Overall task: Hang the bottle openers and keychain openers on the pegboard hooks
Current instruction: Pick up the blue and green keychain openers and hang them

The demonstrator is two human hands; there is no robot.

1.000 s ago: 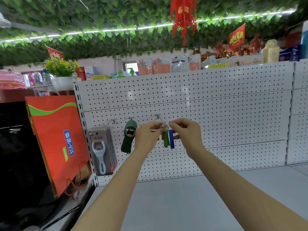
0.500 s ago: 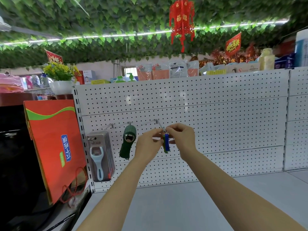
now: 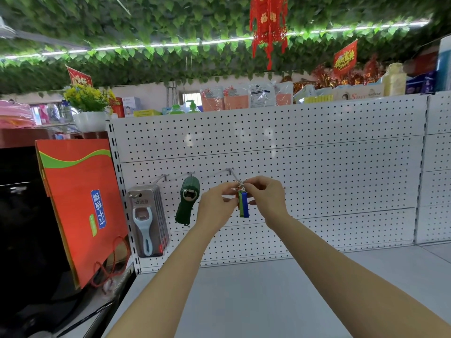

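Setting: shop aisle under a ceiling of green leaf garlands, with a white pegboard [image 3: 317, 167] standing behind a bare grey shelf [image 3: 268, 301].
Landmark: third hook [image 3: 232, 173] from the pegboard's left edge.
Keychain openers [image 3: 243, 205]: a green and blue bunch hanging just below the landmark hook's tip, rings at the tip.
Left hand [image 3: 217, 206]: left of the bunch, fingertips pinched on its ring end.
Right hand [image 3: 264, 198]: right of the bunch, fingers closed on the same rings.
Green bottle opener [image 3: 187, 200]: hung one hook left of the landmark.
Carded blue openers [image 3: 147, 220]: stacked two hooks left.
Red gift bag [image 3: 80, 203]: beyond the pegboard's left edge.
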